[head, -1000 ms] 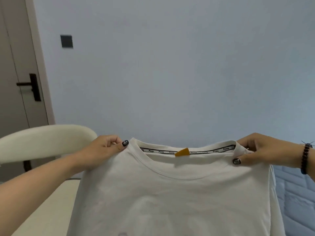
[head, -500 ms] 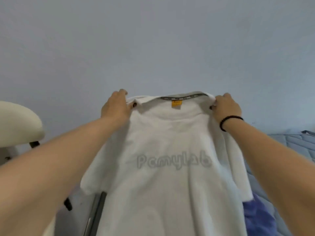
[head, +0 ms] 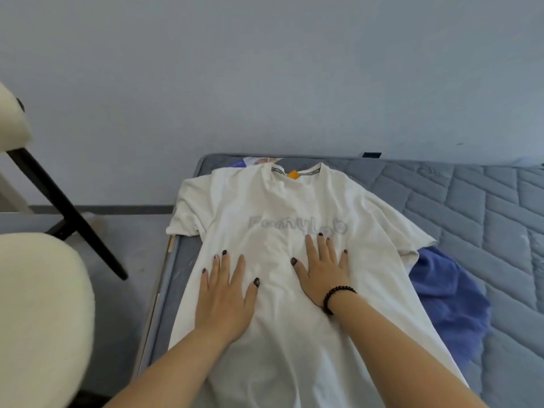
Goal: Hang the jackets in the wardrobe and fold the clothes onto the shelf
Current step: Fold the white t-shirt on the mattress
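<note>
A white T-shirt (head: 273, 201) with grey lettering and an orange neck tag lies spread face up on the grey quilted mattress (head: 471, 207), collar toward the wall. My left hand (head: 225, 295) rests flat on the shirt's left middle, fingers spread. My right hand (head: 322, 267), with a dark bead bracelet at the wrist, presses flat just below the lettering. Neither hand holds anything. A blue garment (head: 447, 293) lies bunched on the mattress, partly under the shirt's right edge.
A cream upholstered chair (head: 35, 304) with black legs stands on the left, close to the mattress edge. A plain wall runs behind the mattress. A printed paper (head: 250, 161) peeks out beyond the collar.
The shirt was held up by its shoulders in the air; it now lies flat on the mattress. Both hands have let go and moved down onto its middle.
</note>
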The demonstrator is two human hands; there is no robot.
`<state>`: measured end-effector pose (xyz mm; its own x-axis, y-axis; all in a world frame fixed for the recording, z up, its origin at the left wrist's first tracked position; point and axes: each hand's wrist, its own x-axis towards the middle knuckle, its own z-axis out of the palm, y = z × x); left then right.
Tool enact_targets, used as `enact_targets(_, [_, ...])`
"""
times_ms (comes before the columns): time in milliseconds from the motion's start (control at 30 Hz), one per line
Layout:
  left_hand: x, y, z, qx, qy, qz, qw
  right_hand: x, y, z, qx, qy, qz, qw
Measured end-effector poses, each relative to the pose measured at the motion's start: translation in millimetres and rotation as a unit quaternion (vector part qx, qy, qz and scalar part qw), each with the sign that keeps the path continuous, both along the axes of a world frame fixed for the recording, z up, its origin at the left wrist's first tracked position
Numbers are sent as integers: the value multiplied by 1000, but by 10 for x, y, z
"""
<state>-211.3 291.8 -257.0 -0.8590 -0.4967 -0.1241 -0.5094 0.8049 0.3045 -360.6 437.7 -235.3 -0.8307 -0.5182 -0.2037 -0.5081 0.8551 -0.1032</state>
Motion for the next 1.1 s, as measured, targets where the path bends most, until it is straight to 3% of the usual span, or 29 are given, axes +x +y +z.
enact_targets(233, [484, 369, -80, -37, 34, 29, 998, 639, 384, -67, 34, 25, 40, 998])
enact_targets(400, [1012, 656, -127, -44, 39, -1, 998, 1180, 673, -132, 47, 16, 53, 997])
enact_targets(533, [1506, 845, -63, -19, 3, -31, 999, 1694, 862, -173, 27, 2, 64, 998])
enact_targets(633, [1813, 911, 8, 14, -6, -47, 999, 2157, 1021, -172, -32, 26, 126, 991])
enact_targets(767, [2230, 971, 197, 69, -30, -88, 993, 2634, 1259, -99, -77, -40, 216, 972])
enact_targets(933, [2590, 874, 244, -11, -63, -162, 985, 2882, 1435, -74, -120, 28, 270, 955])
enact_targets(1100, [2735, 769, 340, -139, 27, -178, 974, 2840, 1389, -43, -148, 87, 262, 950])
